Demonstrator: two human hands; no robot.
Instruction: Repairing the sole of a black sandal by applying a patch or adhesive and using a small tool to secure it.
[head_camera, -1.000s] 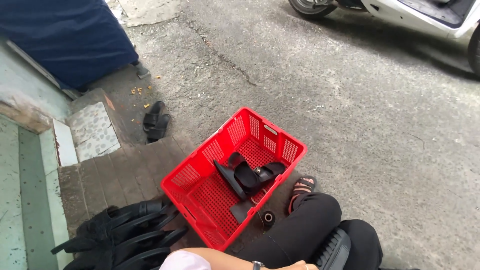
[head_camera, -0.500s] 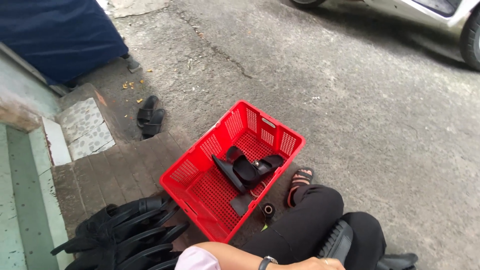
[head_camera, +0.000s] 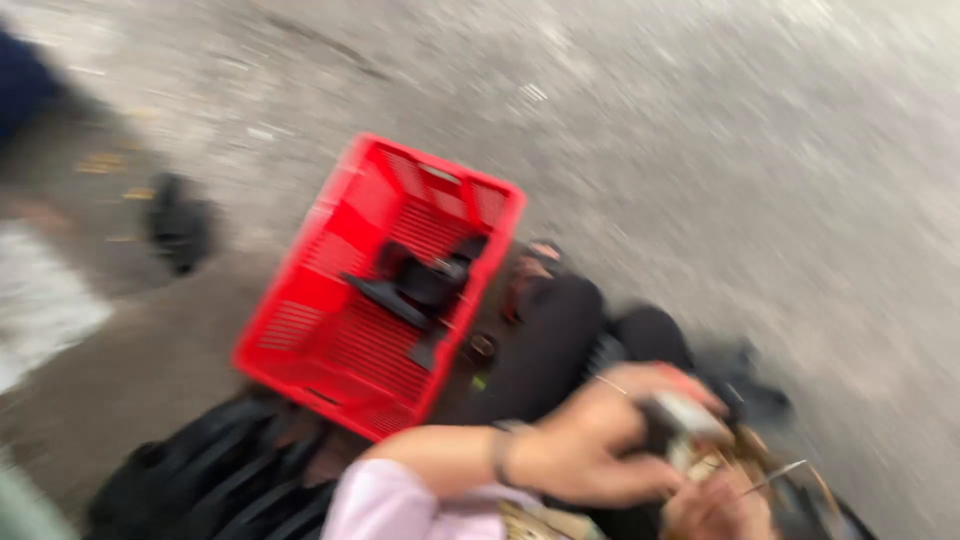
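The picture is heavily blurred by motion. My left hand (head_camera: 590, 445), on a pink-sleeved arm with a dark wristband, is closed around a small pale object with a red part (head_camera: 688, 415). My right hand (head_camera: 715, 508) shows only partly at the bottom edge, just under that object and beside something brownish. A thin metal wire (head_camera: 775, 478) sticks out to its right. Left of my hands stands a red plastic basket (head_camera: 300, 335) holding a few black plastic parts (head_camera: 415, 285).
A pile of black curved parts (head_camera: 200, 480) lies at the lower left beside the basket. A dark object (head_camera: 178, 225) lies on the pavement further left. My legs in black trousers (head_camera: 560, 340) and a sandalled foot (head_camera: 535, 258) are right of the basket. Grey asphalt stretches beyond.
The view has swung down and to the right and blurred. Both hands have come up into view, the left one holding the small pale object. The scooter is out of sight.
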